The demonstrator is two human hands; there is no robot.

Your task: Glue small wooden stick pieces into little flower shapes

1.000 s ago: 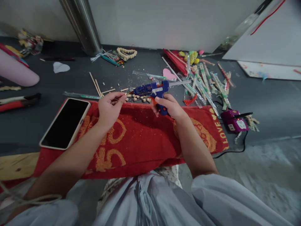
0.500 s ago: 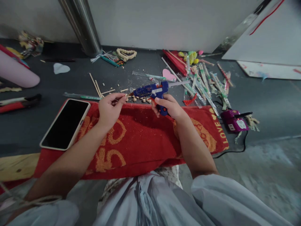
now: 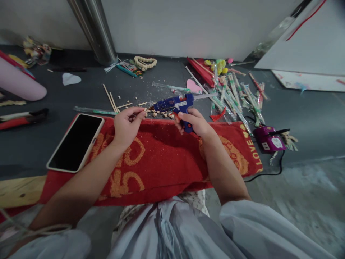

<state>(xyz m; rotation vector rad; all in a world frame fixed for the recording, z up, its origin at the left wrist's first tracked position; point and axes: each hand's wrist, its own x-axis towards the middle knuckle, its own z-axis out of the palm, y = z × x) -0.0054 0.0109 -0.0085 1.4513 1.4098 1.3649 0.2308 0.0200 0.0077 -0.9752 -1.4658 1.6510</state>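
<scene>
My right hand [image 3: 195, 120] is wrapped round the grip of a blue hot glue gun [image 3: 168, 103], with a clear glue stick [image 3: 206, 96] jutting from its back end. The gun's nozzle points left, at the fingertips of my left hand [image 3: 128, 122]. Those fingers pinch a small pale wooden piece [image 3: 145, 110], mostly hidden, right at the nozzle tip. Small broken wood bits [image 3: 161, 114] lie under the gun, along the edge of a red towel [image 3: 161, 158]. Several thin wooden sticks [image 3: 110, 99] rest beyond my left hand.
A phone [image 3: 77, 142] lies on the towel's left end. Pliers [image 3: 24, 118] are at far left. Wrapped sticks [image 3: 237, 93] pile up at right, near a purple box [image 3: 269, 138] with a black cord. A metal post [image 3: 95, 32] and a beaded heart [image 3: 145, 63] stand at the back.
Almost nothing differs. Both hands, the glue gun and the small wooden piece keep their places; the whole view has shifted very slightly.
</scene>
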